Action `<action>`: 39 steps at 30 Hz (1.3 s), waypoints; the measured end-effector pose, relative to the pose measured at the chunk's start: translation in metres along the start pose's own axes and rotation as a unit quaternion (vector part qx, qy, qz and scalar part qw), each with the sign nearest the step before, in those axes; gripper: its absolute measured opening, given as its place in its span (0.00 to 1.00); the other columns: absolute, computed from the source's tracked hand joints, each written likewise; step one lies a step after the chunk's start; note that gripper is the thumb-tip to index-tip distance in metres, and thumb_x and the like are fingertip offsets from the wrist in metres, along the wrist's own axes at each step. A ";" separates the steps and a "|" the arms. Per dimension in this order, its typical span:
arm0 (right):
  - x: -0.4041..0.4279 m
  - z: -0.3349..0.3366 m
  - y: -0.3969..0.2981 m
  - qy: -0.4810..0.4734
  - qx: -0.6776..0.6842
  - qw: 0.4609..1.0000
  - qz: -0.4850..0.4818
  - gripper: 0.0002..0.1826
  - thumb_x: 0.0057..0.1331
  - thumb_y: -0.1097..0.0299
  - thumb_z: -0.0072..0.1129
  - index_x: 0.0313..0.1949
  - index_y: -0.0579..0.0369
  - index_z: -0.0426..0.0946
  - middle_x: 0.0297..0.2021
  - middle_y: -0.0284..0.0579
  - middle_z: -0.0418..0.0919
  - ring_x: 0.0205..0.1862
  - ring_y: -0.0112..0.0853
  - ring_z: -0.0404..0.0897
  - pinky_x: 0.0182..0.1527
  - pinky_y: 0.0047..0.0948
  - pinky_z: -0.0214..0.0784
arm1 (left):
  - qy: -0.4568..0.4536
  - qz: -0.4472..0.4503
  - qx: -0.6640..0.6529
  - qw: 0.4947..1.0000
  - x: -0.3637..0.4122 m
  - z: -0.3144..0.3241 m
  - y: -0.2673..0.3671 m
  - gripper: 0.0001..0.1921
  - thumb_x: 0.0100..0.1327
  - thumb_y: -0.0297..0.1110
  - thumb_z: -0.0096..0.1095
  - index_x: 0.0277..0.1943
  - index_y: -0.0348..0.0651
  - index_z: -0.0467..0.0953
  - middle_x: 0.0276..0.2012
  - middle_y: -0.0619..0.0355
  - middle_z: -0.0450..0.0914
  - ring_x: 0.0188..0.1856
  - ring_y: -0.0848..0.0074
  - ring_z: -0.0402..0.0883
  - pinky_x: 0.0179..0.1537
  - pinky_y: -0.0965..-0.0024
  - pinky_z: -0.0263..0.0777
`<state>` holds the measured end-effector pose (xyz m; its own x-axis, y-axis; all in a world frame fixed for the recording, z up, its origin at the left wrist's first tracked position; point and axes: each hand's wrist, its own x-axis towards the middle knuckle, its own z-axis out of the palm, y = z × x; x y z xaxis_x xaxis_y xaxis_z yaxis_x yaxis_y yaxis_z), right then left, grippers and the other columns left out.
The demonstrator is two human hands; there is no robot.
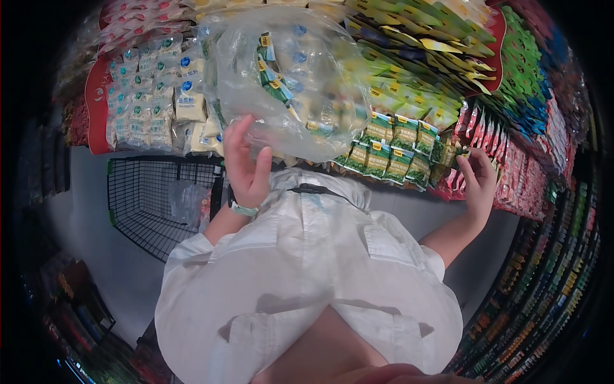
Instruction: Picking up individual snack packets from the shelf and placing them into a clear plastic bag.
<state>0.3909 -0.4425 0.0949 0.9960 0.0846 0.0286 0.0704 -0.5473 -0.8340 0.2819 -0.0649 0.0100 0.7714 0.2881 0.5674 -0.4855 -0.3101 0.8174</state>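
Observation:
My left hand point(247, 165) is at the near side of a large clear plastic bag point(288, 137), fingers against its film and thumb raised. Several small green and white snack packets point(276, 89) show in the bag. My right hand point(479, 177) is at the right end of a display of green and gold snack packets point(403, 132) picturing green peas. Its thumb and fingertips pinch the edge of a small packet point(451, 156), partly hidden by the fingers.
White pouches of powder point(192, 98) lie left of the bag, beside a red divider point(96, 108). Yellow-green packets point(422, 43) are stacked at the far right, and red packets point(479, 127) nearer. A wire shopping cart point(144, 201) stands at left. Stocked shelves point(532, 283) line the right.

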 end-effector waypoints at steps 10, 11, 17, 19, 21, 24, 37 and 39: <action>0.032 0.139 -0.064 -0.098 0.252 0.959 -0.086 0.12 0.64 0.79 0.57 0.46 0.64 0.68 0.33 0.37 0.77 0.34 0.19 0.77 0.31 0.20 0.76 | 0.060 -0.003 -0.024 0.998 -0.003 0.001 0.005 0.23 0.62 0.21 0.52 0.61 0.27 0.61 0.55 0.48 0.64 0.57 0.66 0.65 0.61 0.66 0.56; 0.033 0.150 -0.066 -0.116 0.235 0.957 -0.125 0.13 0.63 0.79 0.57 0.46 0.64 0.68 0.33 0.39 0.78 0.34 0.20 0.78 0.31 0.21 0.77 | 0.056 -0.003 -0.023 0.998 -0.005 0.001 0.005 0.23 0.62 0.21 0.52 0.61 0.27 0.61 0.55 0.48 0.64 0.57 0.66 0.65 0.61 0.66 0.56; 0.034 0.173 -0.089 -0.179 0.157 0.966 -0.103 0.15 0.63 0.79 0.54 0.49 0.58 0.70 0.24 0.34 0.71 0.25 0.17 0.77 0.26 0.18 0.72 | 0.083 -0.001 -0.029 0.996 -0.013 -0.001 0.001 0.23 0.62 0.22 0.52 0.60 0.27 0.62 0.55 0.49 0.65 0.56 0.67 0.65 0.60 0.67 0.57; 0.038 0.180 -0.089 -0.197 0.110 0.970 -0.090 0.11 0.63 0.79 0.53 0.45 0.59 0.72 0.23 0.34 0.70 0.25 0.18 0.78 0.25 0.18 0.71 | 0.089 0.002 -0.023 0.996 -0.014 -0.001 0.001 0.23 0.62 0.23 0.52 0.60 0.27 0.62 0.55 0.49 0.64 0.56 0.67 0.66 0.60 0.68 0.57; 0.041 0.187 -0.086 -0.207 0.122 0.968 -0.075 0.09 0.63 0.78 0.54 0.44 0.60 0.72 0.24 0.34 0.72 0.25 0.19 0.78 0.25 0.18 0.71 | 0.088 0.003 -0.027 0.996 -0.013 0.000 0.003 0.23 0.63 0.23 0.51 0.61 0.28 0.61 0.56 0.49 0.64 0.56 0.67 0.66 0.59 0.68 0.58; 0.044 0.202 -0.083 -0.230 0.173 0.957 -0.047 0.08 0.63 0.76 0.55 0.42 0.62 0.73 0.26 0.37 0.75 0.27 0.22 0.80 0.27 0.19 0.71 | 0.069 0.004 -0.020 0.997 -0.013 -0.002 0.003 0.24 0.65 0.24 0.50 0.62 0.29 0.58 0.58 0.48 0.64 0.58 0.67 0.67 0.59 0.66 0.60; 0.038 0.218 -0.080 -0.278 0.096 0.940 -0.174 0.11 0.63 0.73 0.58 0.44 0.62 0.73 0.36 0.44 0.81 0.36 0.27 0.82 0.38 0.27 0.73 | 0.007 0.003 -0.006 1.000 -0.020 -0.001 0.000 0.27 0.64 0.20 0.51 0.64 0.34 0.53 0.60 0.46 0.63 0.60 0.65 0.67 0.60 0.61 0.62; 0.037 0.213 -0.081 -0.261 0.117 0.946 -0.151 0.11 0.63 0.73 0.58 0.44 0.62 0.74 0.36 0.43 0.81 0.36 0.28 0.82 0.39 0.27 0.73 | 0.006 0.005 -0.002 1.000 -0.020 0.001 0.000 0.27 0.63 0.20 0.51 0.64 0.34 0.54 0.60 0.46 0.63 0.59 0.65 0.67 0.60 0.60 0.62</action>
<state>0.4099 -0.2183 0.0461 0.7653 0.6410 0.0590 0.2716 -0.2385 -0.9324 0.2667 -0.0716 -0.0015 0.7615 0.2947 0.5773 -0.4955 -0.3095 0.8116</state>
